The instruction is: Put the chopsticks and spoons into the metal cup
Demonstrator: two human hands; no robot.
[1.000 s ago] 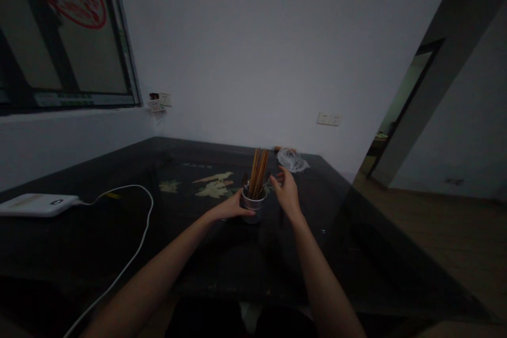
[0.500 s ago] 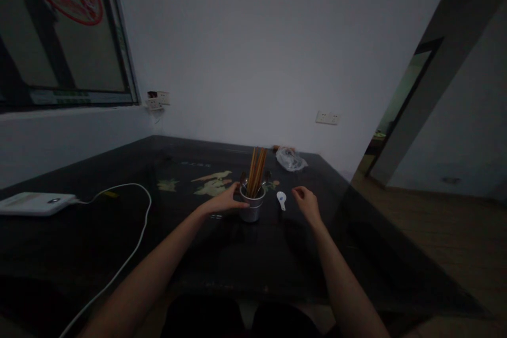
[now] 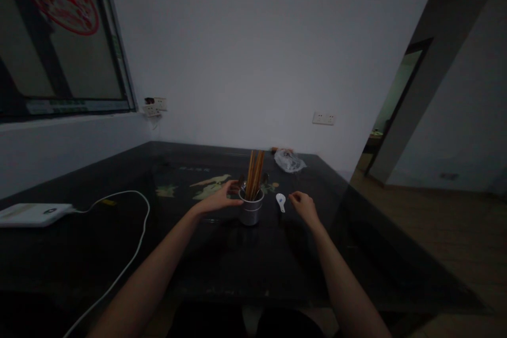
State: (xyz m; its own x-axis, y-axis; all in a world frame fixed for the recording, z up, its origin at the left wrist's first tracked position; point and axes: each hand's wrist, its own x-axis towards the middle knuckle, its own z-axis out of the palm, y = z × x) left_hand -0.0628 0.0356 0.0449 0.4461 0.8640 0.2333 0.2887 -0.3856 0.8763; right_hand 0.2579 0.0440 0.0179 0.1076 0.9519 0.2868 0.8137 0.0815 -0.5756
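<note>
A grey metal cup (image 3: 251, 215) stands upright on the dark table, holding several wooden chopsticks (image 3: 254, 175) and metal spoons (image 3: 265, 178). At its left side is my left hand (image 3: 217, 200), thumb and fingers apart, the thumb tip by the cup's rim; I cannot tell whether it touches. To the right of the cup lies a small white spoon (image 3: 281, 201) with a blue mark in its bowl, handle towards me. My right hand (image 3: 304, 206) hovers just right of that spoon, apart from it, fingers curled together with nothing visible in them.
A crumpled clear plastic bag (image 3: 290, 161) lies at the back of the table (image 3: 237, 264), near the wall. A white device (image 3: 35, 214) on the left has a white cable (image 3: 142, 232) running to the front edge. Wall sockets (image 3: 324, 118) sit above the table.
My left hand has loosened from the cup, its thumb drawn back left from the cup's front. My right hand has come slightly closer to the white spoon. The camera view has shifted a little.
</note>
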